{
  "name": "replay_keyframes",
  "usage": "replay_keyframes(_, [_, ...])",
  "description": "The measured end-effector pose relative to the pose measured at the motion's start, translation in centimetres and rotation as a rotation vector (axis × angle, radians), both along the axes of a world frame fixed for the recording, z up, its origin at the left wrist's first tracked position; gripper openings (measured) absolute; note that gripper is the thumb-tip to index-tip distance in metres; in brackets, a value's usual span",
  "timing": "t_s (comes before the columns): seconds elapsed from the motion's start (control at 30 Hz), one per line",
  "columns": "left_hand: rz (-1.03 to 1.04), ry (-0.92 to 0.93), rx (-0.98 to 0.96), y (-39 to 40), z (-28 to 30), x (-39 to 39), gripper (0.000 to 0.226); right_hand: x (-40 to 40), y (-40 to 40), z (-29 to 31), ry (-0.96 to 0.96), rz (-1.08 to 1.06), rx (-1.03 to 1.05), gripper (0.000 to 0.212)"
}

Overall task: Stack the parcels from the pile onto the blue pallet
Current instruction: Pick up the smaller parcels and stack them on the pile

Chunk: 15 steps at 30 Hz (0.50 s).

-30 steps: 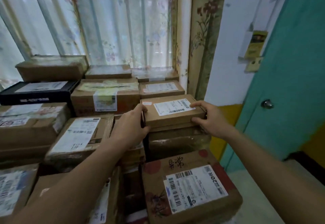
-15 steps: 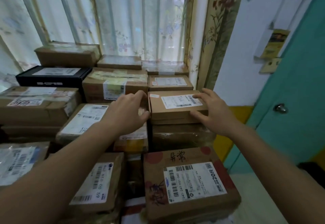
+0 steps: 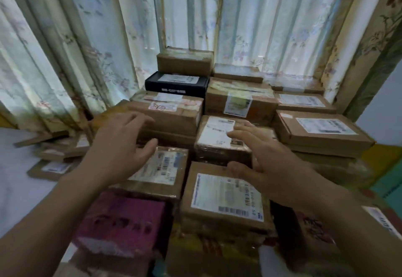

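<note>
1. A stack of parcels (image 3: 217,146) is being viewed from above, piled in rows against a flowered curtain (image 3: 87,37) that is hanging behind it.
2. The left hand (image 3: 121,141) is being held out above the left part of the stack, near a long brown box (image 3: 169,113) with a pink sticker. Its fingers (image 3: 141,118) are being kept released and spread, and nothing is being grasped.
3. The right hand (image 3: 267,161) is being held out over the middle of the stack, above a taped box (image 3: 217,137) carrying a white label. Its fingers (image 3: 243,137) are likewise being kept released and spread, with nothing grasped; whether the box is being touched cannot be told.
4. A flat box (image 3: 317,133) with a white label is being carried on top of the right-hand column, well apart from both hands.
5. A black box (image 3: 176,83) is being shown farther back, under a brown one, near the curtain.
6. A pink box (image 3: 121,220) and a labelled box (image 3: 226,198) are being shown nearest the viewer, between the forearms.
7. The picture is being blurred by motion, so label text cannot be read.
</note>
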<state>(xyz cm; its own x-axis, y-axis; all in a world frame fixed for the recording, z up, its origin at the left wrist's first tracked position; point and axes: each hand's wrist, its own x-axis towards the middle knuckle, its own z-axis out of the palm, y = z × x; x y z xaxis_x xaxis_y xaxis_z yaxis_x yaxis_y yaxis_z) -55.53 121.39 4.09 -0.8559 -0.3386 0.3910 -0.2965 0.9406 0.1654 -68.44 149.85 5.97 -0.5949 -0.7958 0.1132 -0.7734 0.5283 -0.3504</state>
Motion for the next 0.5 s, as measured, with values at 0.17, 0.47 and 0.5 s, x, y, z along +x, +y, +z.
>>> replay_keyframes(0.17, [0.057, -0.038, 0.087, -9.8, -1.9, 9.0, 0.064, 7.1, -11.8, -0.4, 0.014, 0.111, -0.064, 0.068])
replay_keyframes(0.47, [0.23, -0.156, 0.322, -24.7, -12.0, 25.1, 0.082, 19.3, -31.2, -6.4, -0.147, 0.244, -0.155, 0.066])
replay_keyframes(0.5, [0.242, -0.15, 0.369, -25.8, -12.9, 26.0, 0.081, 20.5, -33.1, -7.4, -0.195, 0.253, -0.155, 0.067])
